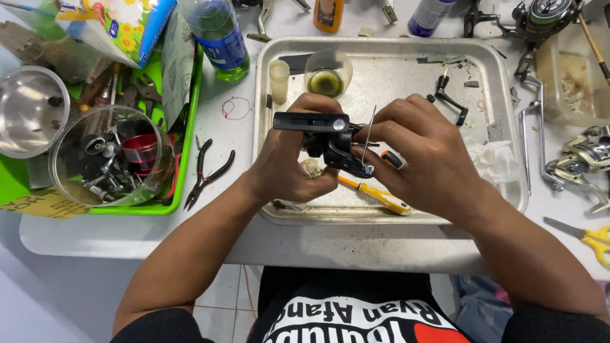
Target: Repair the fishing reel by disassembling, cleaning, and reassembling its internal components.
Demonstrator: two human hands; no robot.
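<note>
Over a metal tray [495, 70], my left hand [292, 165] grips a black fishing reel body [327, 136] by its foot and frame. My right hand [419, 152] pinches a thin metal wire part [368, 136] against the right side of the reel body. Both hands are close together above the tray's middle. A yellow-handled screwdriver [381, 197] lies on the tray under my hands.
On the tray: a small glass of greenish oil [326, 81], a small plastic cup [279, 79], a black handle part [452, 98], tissue [495, 162]. Left: pliers [206, 171], a clear bowl of parts [111, 159] in a green tray, a bottle [219, 38]. Right: reel parts [584, 159], yellow scissors [588, 238].
</note>
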